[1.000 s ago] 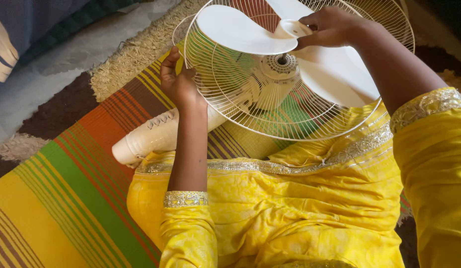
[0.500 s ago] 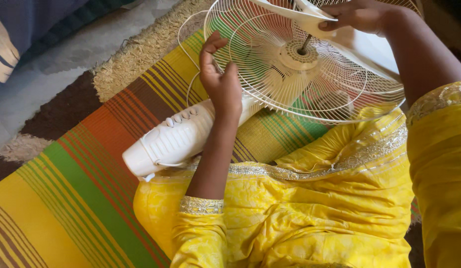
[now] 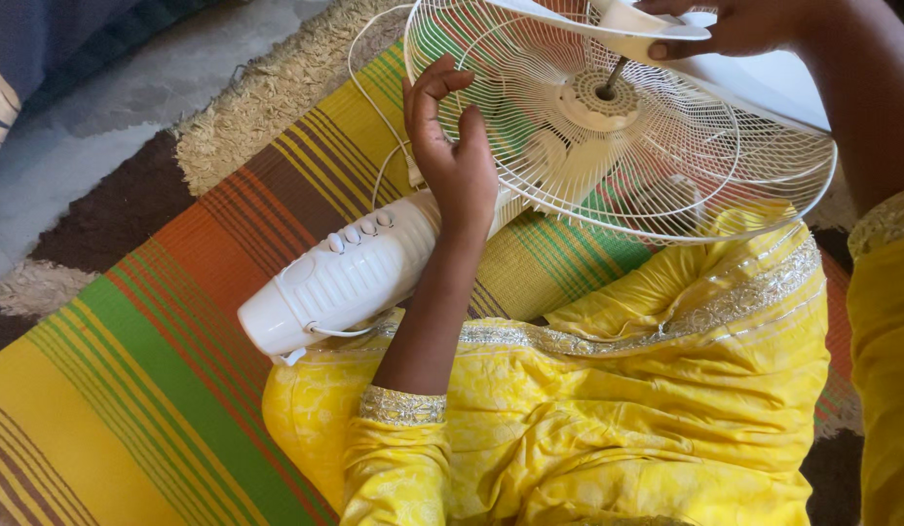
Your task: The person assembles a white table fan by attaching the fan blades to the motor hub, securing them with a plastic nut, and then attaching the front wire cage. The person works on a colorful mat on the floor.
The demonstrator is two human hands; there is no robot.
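On the striped mat, far right: white wire fan guard (image 3: 666, 185), tilted, motor shaft (image 3: 613, 78) at its centre.
Left hand (image 3: 457, 156): fingers loosely curled, resting against the guard's left rim; no firm grip visible.
Right hand (image 3: 739, 24): fingers closed on the white fan blade (image 3: 754, 83), held just above the shaft.
Fan base (image 3: 335, 278): white, lying on its side, near left, buttons up.
Mat (image 3: 150, 390): striped yellow, green, orange.
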